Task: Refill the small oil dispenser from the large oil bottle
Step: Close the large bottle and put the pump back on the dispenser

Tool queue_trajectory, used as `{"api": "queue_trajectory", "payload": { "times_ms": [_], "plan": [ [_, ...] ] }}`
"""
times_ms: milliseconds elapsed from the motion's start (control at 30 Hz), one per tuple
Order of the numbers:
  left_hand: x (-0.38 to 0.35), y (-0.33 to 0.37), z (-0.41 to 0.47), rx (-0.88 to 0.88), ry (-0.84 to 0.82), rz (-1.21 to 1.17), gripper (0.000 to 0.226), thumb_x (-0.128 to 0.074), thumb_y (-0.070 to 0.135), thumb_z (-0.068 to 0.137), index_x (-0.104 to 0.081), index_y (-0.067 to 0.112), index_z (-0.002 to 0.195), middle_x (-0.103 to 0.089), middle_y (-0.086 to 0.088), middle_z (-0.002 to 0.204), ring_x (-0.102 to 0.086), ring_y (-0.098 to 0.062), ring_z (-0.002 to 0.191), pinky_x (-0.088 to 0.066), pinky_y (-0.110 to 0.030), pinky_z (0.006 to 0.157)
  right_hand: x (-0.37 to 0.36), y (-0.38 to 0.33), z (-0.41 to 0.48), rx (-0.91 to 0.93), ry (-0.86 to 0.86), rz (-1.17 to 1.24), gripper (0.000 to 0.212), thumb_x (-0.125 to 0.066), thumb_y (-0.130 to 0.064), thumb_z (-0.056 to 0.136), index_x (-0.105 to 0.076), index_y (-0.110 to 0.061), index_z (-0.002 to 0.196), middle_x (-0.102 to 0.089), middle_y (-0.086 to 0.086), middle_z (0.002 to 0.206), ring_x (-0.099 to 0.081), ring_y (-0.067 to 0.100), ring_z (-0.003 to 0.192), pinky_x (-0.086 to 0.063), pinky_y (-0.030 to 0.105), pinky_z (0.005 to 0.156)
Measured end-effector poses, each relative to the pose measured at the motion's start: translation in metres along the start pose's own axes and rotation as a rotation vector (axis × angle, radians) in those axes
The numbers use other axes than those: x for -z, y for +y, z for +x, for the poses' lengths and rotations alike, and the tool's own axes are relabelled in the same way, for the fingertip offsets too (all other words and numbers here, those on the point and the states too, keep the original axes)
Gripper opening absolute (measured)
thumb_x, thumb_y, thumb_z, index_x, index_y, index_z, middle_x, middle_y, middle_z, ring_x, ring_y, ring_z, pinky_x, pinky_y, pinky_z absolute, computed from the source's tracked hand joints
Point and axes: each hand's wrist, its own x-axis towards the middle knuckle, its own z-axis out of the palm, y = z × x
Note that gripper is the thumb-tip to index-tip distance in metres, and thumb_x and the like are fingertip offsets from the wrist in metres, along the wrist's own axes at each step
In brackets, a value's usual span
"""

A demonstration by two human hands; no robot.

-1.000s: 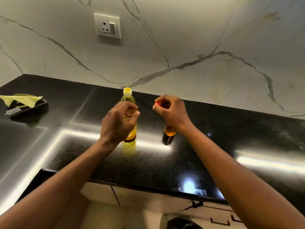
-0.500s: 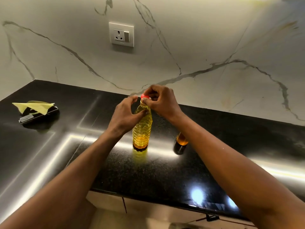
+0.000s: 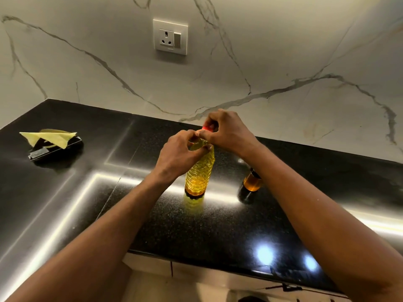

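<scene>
The large oil bottle (image 3: pixel 199 173), ribbed clear plastic full of yellow oil, stands upright on the black countertop (image 3: pixel 218 225). My left hand (image 3: pixel 177 154) grips its neck and shoulder from the left. My right hand (image 3: pixel 226 130) is curled over the bottle's top, its fingertips pinching a small red piece (image 3: pixel 205 128) there. The bottle's mouth is hidden by my fingers. The small oil dispenser (image 3: pixel 251 182), a short amber bottle, stands to the right of the large one, its top hidden behind my right forearm.
A yellow cloth (image 3: pixel 51 137) lies over a dark holder at the counter's left. A wall socket (image 3: pixel 170 37) sits on the marble backsplash. The counter's front edge (image 3: pixel 196 261) runs below my arms, with cabinet fronts under it.
My right hand moved left from above the small dispenser to the large bottle's top, carrying the red piece. My left hand slid up to the neck. The yellow cap no longer shows.
</scene>
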Motion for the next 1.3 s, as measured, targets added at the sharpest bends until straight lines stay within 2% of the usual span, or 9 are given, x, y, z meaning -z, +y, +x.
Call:
{"api": "queue_trajectory", "payload": {
  "times_ms": [133,300,400,633,733,867,1033,1233,1300],
  "plan": [
    [0.000,-0.002,-0.002,-0.014,0.012,0.016,0.056,-0.072,0.061,0.085,-0.066,0.024,0.126,-0.069,0.004,0.115,-0.067,-0.012,0.100,-0.061,-0.042,0.083,-0.006,-0.003,-0.002,-0.039,0.010,-0.128,0.044,-0.072,-0.054,0.092,-0.061,-0.011,0.095,-0.063,0.005,0.082,-0.059,0.020,0.070,-0.049,0.029,0.064],
    [-0.002,0.001,-0.004,-0.011,0.002,0.041,0.052,-0.074,0.056,0.087,-0.067,0.018,0.123,-0.068,0.000,0.115,-0.065,-0.013,0.097,-0.059,-0.037,0.082,-0.011,-0.009,-0.008,-0.010,0.111,-0.291,0.044,-0.060,-0.058,0.099,-0.047,-0.017,0.088,-0.053,0.001,0.073,-0.054,0.021,0.064,-0.045,0.035,0.065],
    [-0.003,0.001,-0.003,0.002,-0.008,0.027,0.054,-0.074,0.054,0.087,-0.065,0.017,0.126,-0.069,0.000,0.118,-0.067,-0.014,0.101,-0.061,-0.041,0.085,-0.012,-0.012,-0.011,-0.028,0.151,-0.335,0.048,-0.057,-0.064,0.098,-0.047,-0.019,0.086,-0.052,0.000,0.072,-0.054,0.021,0.064,-0.052,0.038,0.067],
    [0.007,0.007,0.001,0.001,-0.081,0.033,0.077,-0.074,0.059,0.084,-0.054,0.015,0.144,-0.061,-0.009,0.139,-0.062,-0.022,0.122,-0.056,-0.041,0.099,-0.006,-0.007,-0.026,-0.137,0.188,-0.250,0.058,-0.044,-0.073,0.099,-0.058,-0.017,0.090,-0.063,0.002,0.077,-0.061,0.022,0.068,-0.044,0.032,0.067],
    [0.007,0.020,-0.003,-0.097,0.095,0.093,0.081,-0.076,0.056,0.085,-0.047,0.014,0.148,-0.053,-0.010,0.144,-0.054,-0.023,0.129,-0.050,-0.042,0.103,0.006,0.007,-0.042,-0.163,0.276,-0.131,0.057,-0.043,-0.070,0.101,-0.060,-0.017,0.086,-0.059,-0.003,0.070,-0.058,0.016,0.060,-0.046,0.030,0.063],
    [-0.013,0.058,-0.014,-0.355,0.295,0.091,0.042,-0.072,0.037,0.092,-0.060,0.017,0.126,-0.058,-0.003,0.125,-0.058,-0.016,0.112,-0.041,-0.033,0.091,0.032,0.041,-0.079,-0.220,0.370,0.002,0.051,-0.051,-0.059,0.103,-0.057,-0.017,0.076,-0.051,-0.007,0.061,-0.048,0.010,0.052,-0.037,0.028,0.055],
    [-0.086,0.098,-0.022,-0.526,0.082,-0.002,0.024,-0.071,0.027,0.094,-0.066,0.016,0.115,-0.064,0.001,0.112,-0.062,-0.015,0.101,-0.053,-0.040,0.087,0.059,0.100,-0.134,-0.403,0.393,0.098,0.035,-0.066,-0.044,0.098,-0.067,-0.016,0.078,-0.064,-0.002,0.067,-0.062,0.015,0.062,-0.047,0.031,0.061],
    [-0.190,0.105,-0.030,-0.491,-0.359,0.125,0.036,-0.069,0.030,0.093,-0.064,0.017,0.127,-0.065,-0.002,0.121,-0.062,-0.022,0.113,-0.050,-0.037,0.097,0.052,0.193,-0.203,-0.675,0.210,0.141,0.005,-0.079,-0.027,0.088,-0.077,-0.023,0.089,-0.073,-0.007,0.082,-0.067,0.006,0.077,-0.054,0.029,0.075],
    [-0.217,0.100,-0.033,-0.457,-0.473,0.187,0.038,-0.066,0.029,0.094,-0.062,0.016,0.130,-0.064,-0.004,0.126,-0.061,-0.024,0.117,-0.049,-0.039,0.100,0.039,0.219,-0.225,-0.827,0.207,0.268,0.010,-0.085,-0.020,0.082,-0.078,-0.023,0.089,-0.074,-0.006,0.082,-0.067,0.007,0.076,-0.051,0.026,0.073]
  ]
}}
